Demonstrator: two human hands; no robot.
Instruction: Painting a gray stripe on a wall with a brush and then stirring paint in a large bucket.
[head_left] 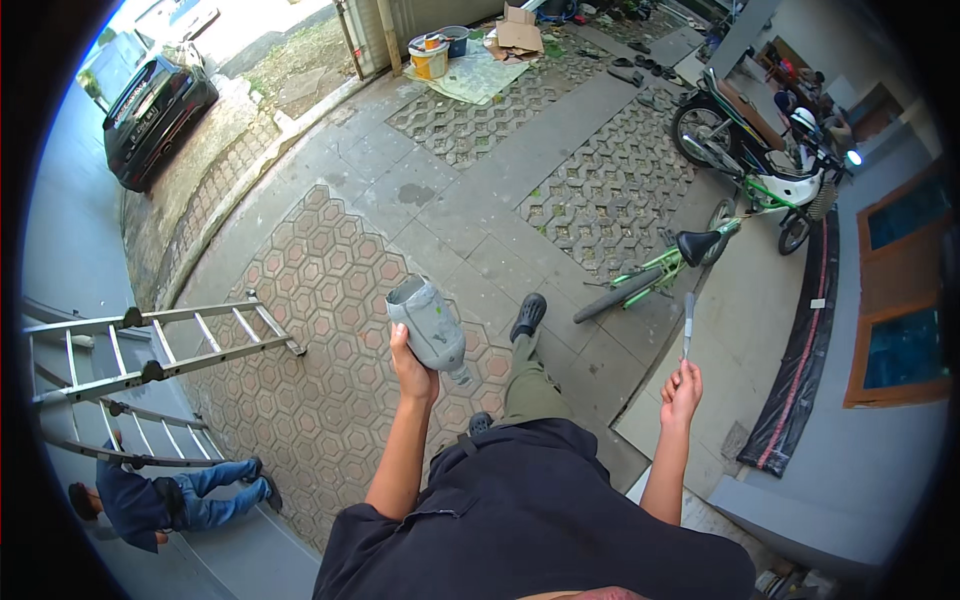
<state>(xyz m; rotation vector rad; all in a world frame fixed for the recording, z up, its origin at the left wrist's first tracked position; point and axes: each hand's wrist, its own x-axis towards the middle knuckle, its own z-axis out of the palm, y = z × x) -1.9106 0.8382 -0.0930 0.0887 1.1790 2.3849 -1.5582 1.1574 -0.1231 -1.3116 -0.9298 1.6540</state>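
My left hand (pixel 412 368) is wrapped round a cut-open plastic bottle (pixel 432 325), its clear wall smeared with grey. The bottle's wide cut end tilts up to the left and its narrow neck points down to the right. On the right, my right hand (pixel 681 395) is closed round the lower end of a slim tool with a narrow, flat grey blade (pixel 688 322), which points upward. Its exact kind is too small to tell. The two hands are well apart, with my leg and shoe (pixel 529 316) between them.
An aluminium ladder (pixel 200 358) stands at left, with a person (pixel 165 497) beside it. To the right are a green bicycle (pixel 660 275) and a motorcycle (pixel 770 165). Buckets (pixel 429 60) and cardboard (pixel 517 35) lie on a sheet ahead. A black car (pixel 155 120) is parked far left.
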